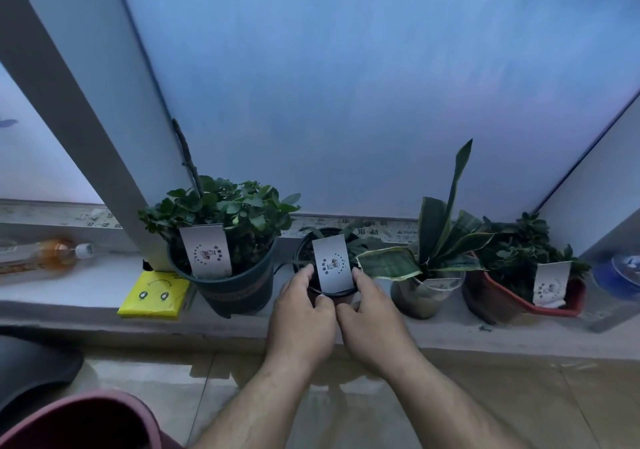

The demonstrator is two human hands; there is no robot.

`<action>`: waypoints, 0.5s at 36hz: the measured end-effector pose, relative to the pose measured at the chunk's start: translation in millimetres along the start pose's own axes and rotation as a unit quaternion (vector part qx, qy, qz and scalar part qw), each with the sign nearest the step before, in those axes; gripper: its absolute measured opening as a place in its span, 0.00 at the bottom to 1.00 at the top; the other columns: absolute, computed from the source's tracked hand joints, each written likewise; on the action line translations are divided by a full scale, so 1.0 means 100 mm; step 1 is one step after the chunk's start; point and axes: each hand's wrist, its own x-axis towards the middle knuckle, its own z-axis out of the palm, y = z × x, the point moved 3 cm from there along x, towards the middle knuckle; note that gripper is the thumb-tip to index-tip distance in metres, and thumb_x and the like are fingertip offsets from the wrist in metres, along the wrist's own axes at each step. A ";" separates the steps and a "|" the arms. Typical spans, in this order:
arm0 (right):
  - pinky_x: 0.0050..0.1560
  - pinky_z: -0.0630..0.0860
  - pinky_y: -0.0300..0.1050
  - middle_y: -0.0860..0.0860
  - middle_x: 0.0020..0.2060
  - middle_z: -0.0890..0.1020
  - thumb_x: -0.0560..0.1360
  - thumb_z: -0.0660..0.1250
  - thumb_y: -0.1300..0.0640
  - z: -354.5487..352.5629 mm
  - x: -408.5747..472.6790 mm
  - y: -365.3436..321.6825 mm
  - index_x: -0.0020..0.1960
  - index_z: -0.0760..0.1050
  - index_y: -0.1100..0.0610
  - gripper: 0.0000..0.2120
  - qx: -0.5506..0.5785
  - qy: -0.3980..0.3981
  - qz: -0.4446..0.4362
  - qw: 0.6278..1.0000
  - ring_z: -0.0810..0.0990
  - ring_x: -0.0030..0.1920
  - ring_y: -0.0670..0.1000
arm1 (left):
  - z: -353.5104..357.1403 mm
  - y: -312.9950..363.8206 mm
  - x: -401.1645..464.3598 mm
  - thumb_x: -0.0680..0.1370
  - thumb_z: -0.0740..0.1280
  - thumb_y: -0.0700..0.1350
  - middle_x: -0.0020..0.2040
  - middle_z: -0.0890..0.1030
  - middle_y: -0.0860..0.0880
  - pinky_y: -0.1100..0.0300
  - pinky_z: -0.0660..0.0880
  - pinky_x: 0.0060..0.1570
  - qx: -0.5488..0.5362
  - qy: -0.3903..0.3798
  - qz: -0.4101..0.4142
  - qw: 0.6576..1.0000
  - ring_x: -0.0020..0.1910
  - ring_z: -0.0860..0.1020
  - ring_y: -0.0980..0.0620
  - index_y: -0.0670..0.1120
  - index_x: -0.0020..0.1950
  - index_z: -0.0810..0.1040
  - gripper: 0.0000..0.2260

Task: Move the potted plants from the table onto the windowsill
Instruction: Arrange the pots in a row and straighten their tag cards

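1. My left hand [300,313] is curled round the left side of the small black pot [332,268], fingers on its rim and thumb against the front wall.
2. My right hand [372,320] grips the right side of the same pot, fingers reaching up to the rim, thumb low at the front. The two thumbs lie just beside each other.
3. The small black pot stands on the windowsill [86,296], upright, with a white card [333,264] stuck in its soil facing me.
4. Just left of it sits a dark green pot [239,286] with a bushy round-leaved plant and its own white card [206,251].
5. Just right stands a clear pot [424,296] holding a striped long-leaved plant; one leaf reaches over towards my right hand.
6. Further right, a red pot [519,296] with a leafy plant and a card.
7. On the sill to the left lie a yellow packet [154,294] and, well apart, a bottle [45,254] on its side.
8. A blue object [620,275] sits at the far right; too blurred to identify.
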 end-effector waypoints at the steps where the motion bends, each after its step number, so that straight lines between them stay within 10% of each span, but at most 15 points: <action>1: 0.58 0.79 0.51 0.44 0.53 0.80 0.74 0.62 0.57 -0.01 0.01 0.02 0.65 0.69 0.38 0.23 0.010 -0.002 0.002 1.000 0.81 0.52 0.49 | 0.01 0.00 0.00 0.79 0.63 0.38 0.60 0.75 0.59 0.65 0.66 0.59 0.000 -0.004 -0.001 1.000 0.60 0.72 0.60 0.53 0.74 0.72 0.23; 8: 0.61 0.79 0.55 0.47 0.60 0.82 0.69 0.61 0.49 -0.01 0.09 0.09 0.75 0.66 0.43 0.33 0.055 -0.012 0.025 0.998 0.82 0.57 0.51 | 0.06 -0.12 0.10 0.71 0.61 0.45 0.66 0.78 0.55 0.49 0.73 0.70 0.029 -0.025 -0.019 0.999 0.68 0.74 0.53 0.61 0.71 0.72 0.28; 18: 0.65 0.77 0.52 0.46 0.65 0.81 0.68 0.60 0.49 0.04 0.12 0.11 0.75 0.68 0.46 0.34 0.060 -0.008 0.026 0.998 0.80 0.63 0.49 | 0.05 -0.13 0.13 0.74 0.61 0.38 0.78 0.67 0.50 0.51 0.64 0.77 0.064 -0.062 -0.011 0.996 0.76 0.66 0.52 0.57 0.78 0.67 0.32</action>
